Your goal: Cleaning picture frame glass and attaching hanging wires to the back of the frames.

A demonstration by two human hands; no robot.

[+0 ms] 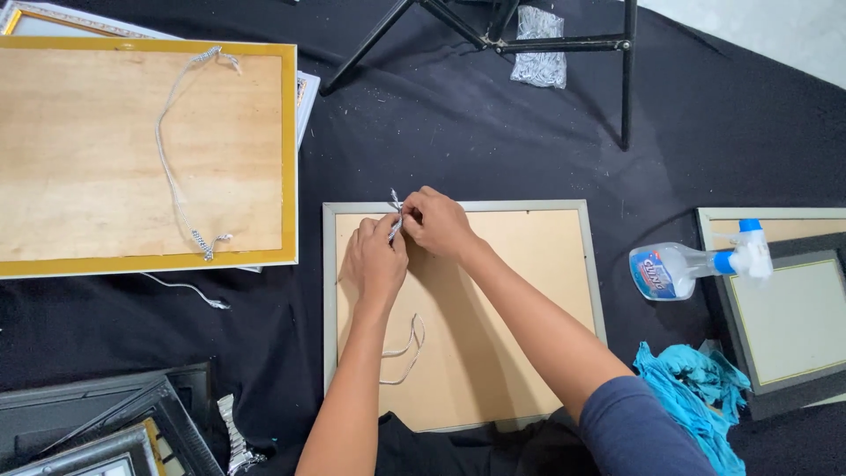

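Note:
A picture frame (pixel 529 264) lies face down on the black cloth, showing its tan backing board and grey rim. At its top edge my left hand (pixel 376 260) and my right hand (pixel 438 222) meet, both pinching a silvery hanging cord (pixel 396 208) near the rim. The cord runs under my left forearm, and a loose loop of it (pixel 407 348) lies on the backing board lower down.
A larger gold-edged frame (pixel 141 154) with its own cord lies at the left. A spray bottle (pixel 696 264) and blue rag (pixel 696 388) sit right of the frame, beside more frames (pixel 793 317). Dark frames (pixel 106 423) stack at bottom left. Black stand legs (pixel 529 44) are at top.

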